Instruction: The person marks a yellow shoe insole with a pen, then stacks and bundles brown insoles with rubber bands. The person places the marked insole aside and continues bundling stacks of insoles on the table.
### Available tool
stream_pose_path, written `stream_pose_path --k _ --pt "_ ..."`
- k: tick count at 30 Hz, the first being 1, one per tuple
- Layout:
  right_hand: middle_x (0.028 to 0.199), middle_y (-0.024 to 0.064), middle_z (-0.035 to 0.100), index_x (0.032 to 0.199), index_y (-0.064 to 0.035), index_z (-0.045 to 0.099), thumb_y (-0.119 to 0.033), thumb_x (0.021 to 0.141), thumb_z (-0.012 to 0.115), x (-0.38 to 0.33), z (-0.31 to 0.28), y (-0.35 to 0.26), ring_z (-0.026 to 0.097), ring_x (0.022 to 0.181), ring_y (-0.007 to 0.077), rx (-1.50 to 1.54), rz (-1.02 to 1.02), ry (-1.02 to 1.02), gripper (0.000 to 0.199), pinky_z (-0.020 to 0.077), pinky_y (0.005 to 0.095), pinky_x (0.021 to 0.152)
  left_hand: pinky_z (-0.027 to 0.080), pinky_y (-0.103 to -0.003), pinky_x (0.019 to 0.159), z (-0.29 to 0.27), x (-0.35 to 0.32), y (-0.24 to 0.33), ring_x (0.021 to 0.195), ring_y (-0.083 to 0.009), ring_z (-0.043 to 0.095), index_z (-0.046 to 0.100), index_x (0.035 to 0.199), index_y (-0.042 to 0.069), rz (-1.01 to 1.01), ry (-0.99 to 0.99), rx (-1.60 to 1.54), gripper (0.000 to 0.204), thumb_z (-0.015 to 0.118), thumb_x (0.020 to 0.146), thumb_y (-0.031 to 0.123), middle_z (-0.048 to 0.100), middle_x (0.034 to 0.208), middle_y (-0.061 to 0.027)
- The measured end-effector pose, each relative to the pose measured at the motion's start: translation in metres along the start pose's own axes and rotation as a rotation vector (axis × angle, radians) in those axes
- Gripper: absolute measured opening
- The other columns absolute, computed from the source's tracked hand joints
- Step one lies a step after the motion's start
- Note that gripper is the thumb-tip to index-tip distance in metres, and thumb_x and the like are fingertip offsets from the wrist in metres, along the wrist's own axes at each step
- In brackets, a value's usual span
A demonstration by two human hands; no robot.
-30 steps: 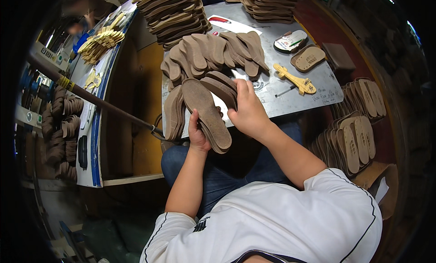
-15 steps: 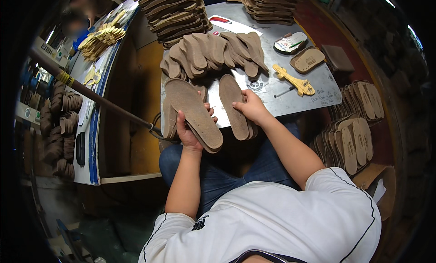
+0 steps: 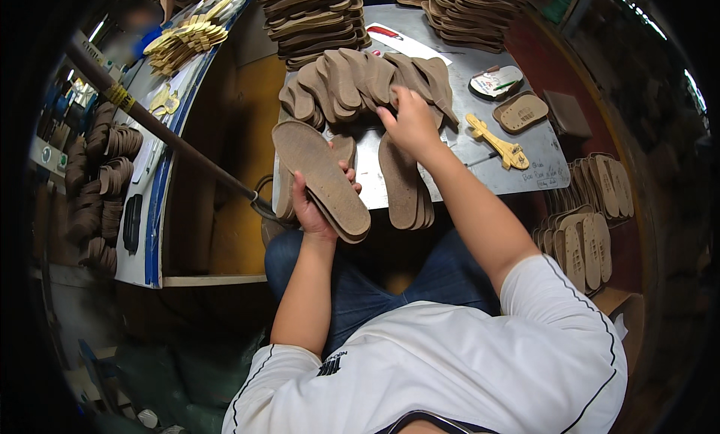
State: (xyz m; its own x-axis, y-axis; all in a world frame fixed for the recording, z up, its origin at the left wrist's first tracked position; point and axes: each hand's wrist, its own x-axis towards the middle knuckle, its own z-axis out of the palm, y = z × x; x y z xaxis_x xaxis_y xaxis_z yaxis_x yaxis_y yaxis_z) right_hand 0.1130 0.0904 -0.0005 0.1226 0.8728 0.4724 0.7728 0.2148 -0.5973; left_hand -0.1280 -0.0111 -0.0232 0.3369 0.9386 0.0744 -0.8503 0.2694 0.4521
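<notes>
My left hand (image 3: 315,202) grips a small stack of brown shoe insoles (image 3: 321,178) from below, held above my lap at the front edge of the grey metal table (image 3: 480,160). My right hand (image 3: 409,123) reaches forward and touches the fanned row of brown insoles (image 3: 360,78) lying across the table. Just under that hand, a short pile of insoles (image 3: 405,183) lies on the table and overhangs its front edge.
Tall stacks of insoles (image 3: 315,18) stand at the back of the table, with another stack (image 3: 472,10) to the right. A yellow tool (image 3: 499,142), a patterned sole piece (image 3: 521,113) and more insoles (image 3: 589,224) sit at the right. A long pole (image 3: 165,134) slants across the left.
My right hand let go of the insoles near the table's front edge and moved forward onto the fanned row. My left hand keeps its stack, tilted slightly.
</notes>
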Motion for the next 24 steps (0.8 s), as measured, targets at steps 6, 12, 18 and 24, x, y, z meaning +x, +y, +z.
stream_pose_path --k 6,12,18,24 --pt "0.112 0.0322 0.078 0.118 0.0055 0.076 -0.03 0.105 0.076 0.063 0.017 -0.001 0.076 0.108 0.0518 -0.115 0.073 -0.165 0.038 0.0593 0.0581 0.099 0.056 -0.045 0.095 0.002 0.0 0.004 0.106 -0.0269 0.061 0.041 0.172 0.01 0.009 0.035 0.076 0.103 0.072 0.098 0.075 0.061 0.123 -0.0125" --pt "0.09 0.0184 0.078 0.105 0.0023 0.07 -0.022 0.116 0.059 0.028 -0.019 0.023 0.082 0.082 0.0292 0.52 0.32 0.247 0.029 0.066 0.0438 0.079 0.055 -0.045 0.093 0.0 -0.002 0.007 0.105 -0.0266 0.059 0.041 0.171 0.01 0.031 0.047 0.007 0.102 0.071 0.099 0.075 0.06 0.123 -0.0127" --pt "0.122 0.0155 0.08 0.135 0.0017 0.065 -0.014 0.115 0.059 -0.114 -0.075 -0.001 0.077 0.089 0.0167 1.188 0.541 -0.006 0.026 0.0676 0.0368 0.081 0.055 -0.045 0.093 0.004 -0.004 0.004 0.106 -0.0277 0.06 0.041 0.171 0.008 0.019 0.069 0.025 0.103 0.068 0.1 0.077 0.059 0.123 -0.0131" --pt "0.095 0.0111 0.082 0.134 -0.0022 0.06 -0.025 0.115 0.07 -0.169 -0.083 -0.023 0.071 0.066 0.0122 0.901 0.821 -0.55 0.032 0.0578 0.0264 0.058 0.061 -0.047 0.094 -0.005 -0.01 -0.005 0.11 -0.0289 0.066 0.05 0.163 0.002 -0.053 0.122 0.029 0.097 0.064 0.103 0.077 0.065 0.126 -0.0162"
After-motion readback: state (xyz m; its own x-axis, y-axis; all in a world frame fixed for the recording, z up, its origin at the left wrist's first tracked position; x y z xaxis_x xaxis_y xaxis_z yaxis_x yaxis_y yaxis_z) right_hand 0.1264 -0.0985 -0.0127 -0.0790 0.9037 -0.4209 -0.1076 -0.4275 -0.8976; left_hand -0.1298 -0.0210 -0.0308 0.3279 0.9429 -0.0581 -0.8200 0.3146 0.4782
